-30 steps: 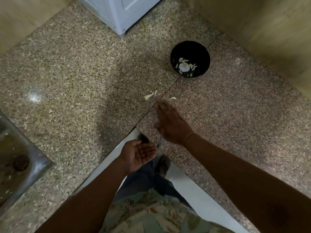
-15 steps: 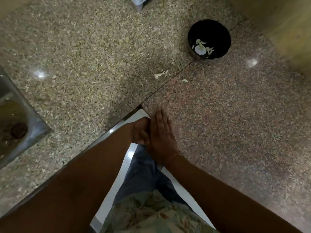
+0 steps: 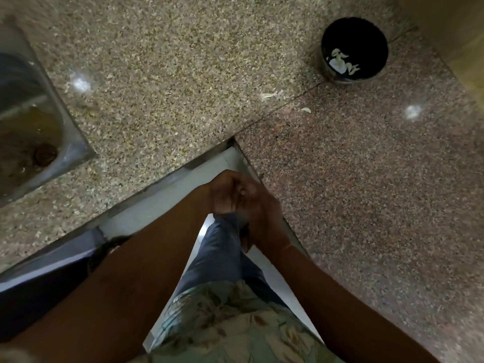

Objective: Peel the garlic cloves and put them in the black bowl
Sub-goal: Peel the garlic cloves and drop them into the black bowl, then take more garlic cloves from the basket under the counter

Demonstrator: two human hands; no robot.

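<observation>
The black bowl [image 3: 364, 38] stands at the far right of the stone counter, with several pale garlic pieces [image 3: 340, 61] in its bottom. My two hands meet just off the counter's inner corner, above the floor. My left hand [image 3: 225, 193] is curled, and my right hand [image 3: 262, 213] lies against it from the right. A small pale bit, seemingly a garlic clove [image 3: 242, 190], shows between the fingers. Both hands are blurred, and the right hand's grip is hidden.
Pale garlic scraps [image 3: 271, 95] lie on the counter near the seam below the bowl, and one more scrap [image 3: 306, 110] lies to their right. A steel sink [image 3: 65, 142] is set into the counter at the left. A wall rises at the far right.
My right hand slid back from the scraps to the counter edge, where my left hand waited palm up. Both hands now press together off the edge, and the left hand has curled.
</observation>
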